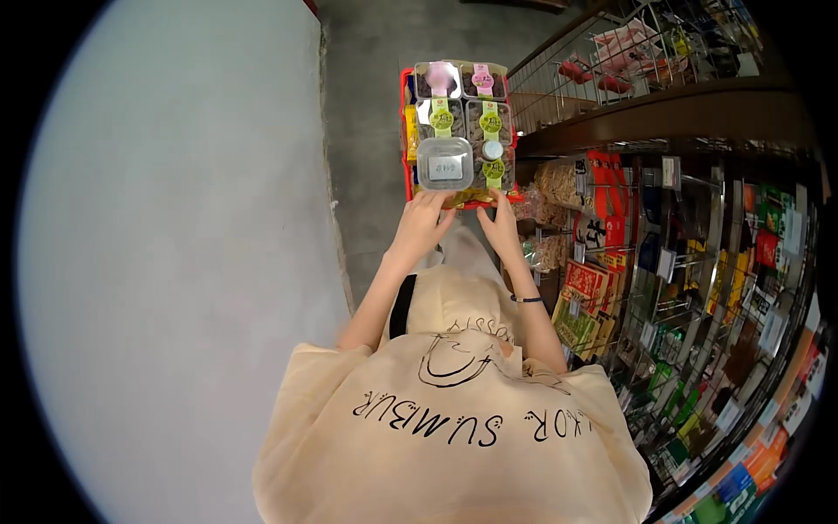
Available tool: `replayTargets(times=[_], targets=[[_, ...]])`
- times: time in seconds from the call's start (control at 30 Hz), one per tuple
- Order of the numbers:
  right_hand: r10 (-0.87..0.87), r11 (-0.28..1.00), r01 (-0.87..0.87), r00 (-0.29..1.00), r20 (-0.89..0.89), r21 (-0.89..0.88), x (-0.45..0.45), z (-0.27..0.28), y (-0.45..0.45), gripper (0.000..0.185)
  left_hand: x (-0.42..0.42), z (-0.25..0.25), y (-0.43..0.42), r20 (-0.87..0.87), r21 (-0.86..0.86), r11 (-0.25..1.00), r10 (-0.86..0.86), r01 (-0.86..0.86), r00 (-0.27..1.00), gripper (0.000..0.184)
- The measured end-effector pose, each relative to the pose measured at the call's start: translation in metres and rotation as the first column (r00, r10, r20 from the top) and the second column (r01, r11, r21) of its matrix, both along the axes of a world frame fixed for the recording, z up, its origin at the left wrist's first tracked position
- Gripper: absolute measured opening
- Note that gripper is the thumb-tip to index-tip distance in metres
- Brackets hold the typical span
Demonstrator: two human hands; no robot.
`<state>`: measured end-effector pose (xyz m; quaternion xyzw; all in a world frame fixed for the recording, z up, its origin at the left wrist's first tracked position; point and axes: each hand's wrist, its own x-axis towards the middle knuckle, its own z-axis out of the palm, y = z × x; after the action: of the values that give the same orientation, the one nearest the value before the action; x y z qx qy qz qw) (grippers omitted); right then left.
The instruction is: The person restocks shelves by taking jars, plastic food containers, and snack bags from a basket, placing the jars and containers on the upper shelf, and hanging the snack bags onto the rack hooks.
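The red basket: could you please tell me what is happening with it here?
A person has the left hand and the right hand at the near edge of the red basket. It bears clear boxes with labels, and a clear tub sits near the left hand. Shelves of packaged goods stand to the right.

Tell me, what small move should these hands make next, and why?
I'd steady the clear tub with the left hand. It sits nearest those fingers, at the near end of the crowded red basket, and seems to ride above the boxes, so it might slide. The right hand is at the near edge.
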<state>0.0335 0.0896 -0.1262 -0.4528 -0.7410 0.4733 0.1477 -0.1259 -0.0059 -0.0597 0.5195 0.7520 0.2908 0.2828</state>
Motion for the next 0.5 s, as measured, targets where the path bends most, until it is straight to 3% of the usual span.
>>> replayTargets(times=[0.07,0.2,0.27,0.37,0.43,0.5], targets=[[-0.016,0.999,0.016,1.000,-0.001,-0.034,-0.003,-0.009,0.017,0.049,0.008,-0.007,0.021,-0.038,0.115,0.992,0.059,-0.054,0.998,0.034],[-0.158,0.968,0.142,0.985,-0.066,-0.206,-0.014,-0.027,0.047,0.056,0.013,-0.020,0.069,-0.064,0.092,0.993,0.077,-0.071,0.995,0.041],[-0.117,0.992,0.112,0.990,-0.084,-0.063,-0.019,-0.034,0.058,0.058,0.013,-0.026,0.090,-0.178,0.144,0.987,0.095,-0.070,0.979,0.049],[-0.123,0.990,0.118,0.991,-0.061,-0.074,-0.024,-0.036,0.071,0.058,0.012,-0.034,0.113,-0.270,0.157,0.987,0.077,-0.035,0.960,0.054],[-0.115,0.990,0.108,0.991,-0.071,-0.093,-0.027,-0.040,0.079,0.058,0.014,-0.039,0.123,-0.269,0.093,0.995,0.046,-0.022,0.962,0.054],[-0.016,0.999,0.020,0.997,-0.082,0.044,-0.028,-0.042,0.086,0.058,0.013,-0.044,0.127,-0.267,0.033,0.999,0.019,-0.010,0.963,0.054]])
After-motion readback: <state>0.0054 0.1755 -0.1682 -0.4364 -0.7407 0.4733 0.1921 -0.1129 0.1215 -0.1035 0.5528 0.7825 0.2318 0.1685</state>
